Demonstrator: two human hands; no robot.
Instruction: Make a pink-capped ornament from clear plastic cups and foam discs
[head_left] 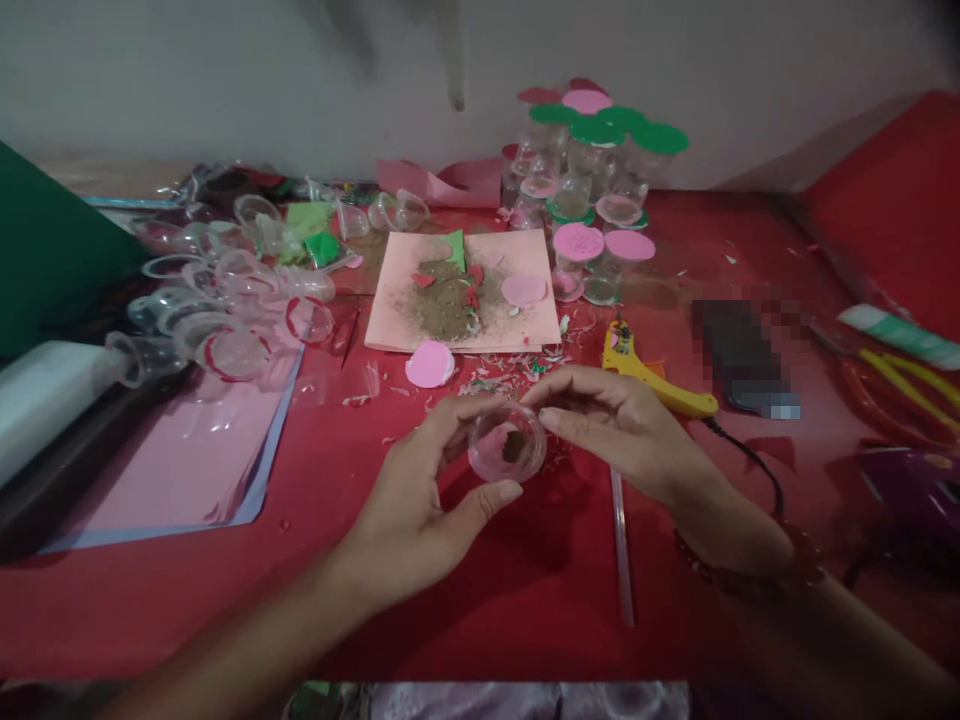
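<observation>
Near the front middle of the table, a small clear plastic cup [486, 460] is tipped so its round mouth faces me. Brown sand and something pink show inside it. My left hand [424, 490] grips the cup from the left, thumb below the rim and fingers behind. At the right side of the rim, my right hand [626, 430] holds the cup between thumb and bent fingers; its fingertips are partly hidden. Just beyond the cup lies a pink paper disc [430, 365]. Behind that, a heap of sand [448, 308] with paper scraps rests on a pink paper sheet [386, 300].
Right of my hands are a yellow glue gun [664, 388] with a cord, a glue stick [622, 560], a blurred dark phone [742, 350] and yellow-handled scissors [900, 385]. Stacked cups with paper discs [596, 131] stand behind. Loose clear cups [225, 270] and pink sheets [195, 455] lie left.
</observation>
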